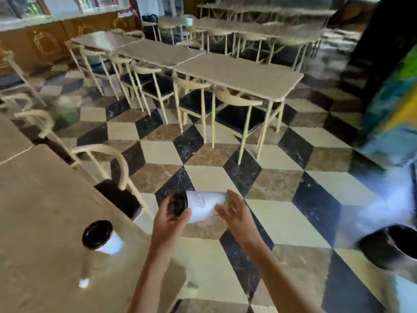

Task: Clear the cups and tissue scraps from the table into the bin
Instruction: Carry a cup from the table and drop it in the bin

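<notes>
Presently, a tan surface (40, 211) is seen at lower left, with a black bin (392, 247) well apart on the checkered floor (282, 218) at lower right. One lidded cup (101, 238) is stood near the surface's right edge. A second cup (203, 206) is held sideways over the floor, beyond that edge: its black lid end is grasped by the left hand (168, 224), its base end by the right hand (237, 213). A small white scrap (84, 283) is lying near the surface's front edge.

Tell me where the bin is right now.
In the head view the bin sits on the checkered floor at the far right edge, low in frame, to the right of the right hand and the held cup.
</notes>
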The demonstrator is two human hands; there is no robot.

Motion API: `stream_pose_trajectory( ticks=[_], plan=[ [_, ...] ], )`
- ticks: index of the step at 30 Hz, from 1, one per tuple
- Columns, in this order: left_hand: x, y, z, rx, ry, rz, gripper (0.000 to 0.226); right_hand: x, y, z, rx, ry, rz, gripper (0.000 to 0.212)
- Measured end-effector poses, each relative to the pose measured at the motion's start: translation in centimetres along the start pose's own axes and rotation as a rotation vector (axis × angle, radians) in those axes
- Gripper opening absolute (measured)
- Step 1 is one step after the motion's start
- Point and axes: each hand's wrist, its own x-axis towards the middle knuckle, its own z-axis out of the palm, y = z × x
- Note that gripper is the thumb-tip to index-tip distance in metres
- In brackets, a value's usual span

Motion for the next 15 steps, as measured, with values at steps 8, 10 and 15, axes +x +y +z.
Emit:
stream_pose_trajectory(
  ticks=[8,10,15],
  plan=[
    [0.7,1.3,24.6,0.038,-0.396,0.028,0.050,-1.6,3.2,-23.6,0.005,0.401,0.009,0.065],
    [0.7,1.2,29.9,0.057,-0.490,0.047,0.040,-2.5,4.1,-28.2,0.026,0.511,0.018,0.064],
    [0.7,1.6,42.5,0.066,-0.716,0.056,0.040,-4.4,6.0,-38.0,0.059,0.746,0.060,0.067]
  ],
)
